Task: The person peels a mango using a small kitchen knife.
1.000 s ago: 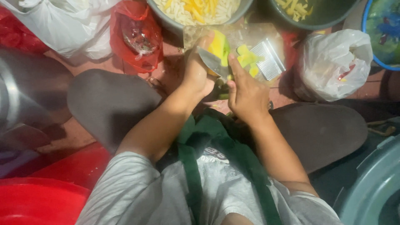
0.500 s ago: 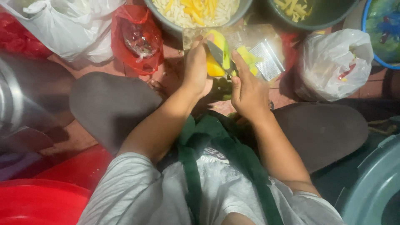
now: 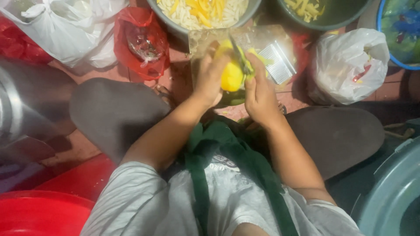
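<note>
- While the left hand [image 3: 210,76] wraps around the yellow fruit [image 3: 231,72] at twelve o'clock above the lap, the right hand [image 3: 260,94] clasps a knife [image 3: 239,57] laid against it.
- A clear cutting board [image 3: 205,39] lies beneath, a crinkle cutter [image 3: 280,61] at two o'clock.
- A bowl of cut strips [image 3: 175,26] sits beyond, at twelve o'clock.
- Likely risk: the blade skids on slick flesh toward the left fingers, which are very close.
</note>
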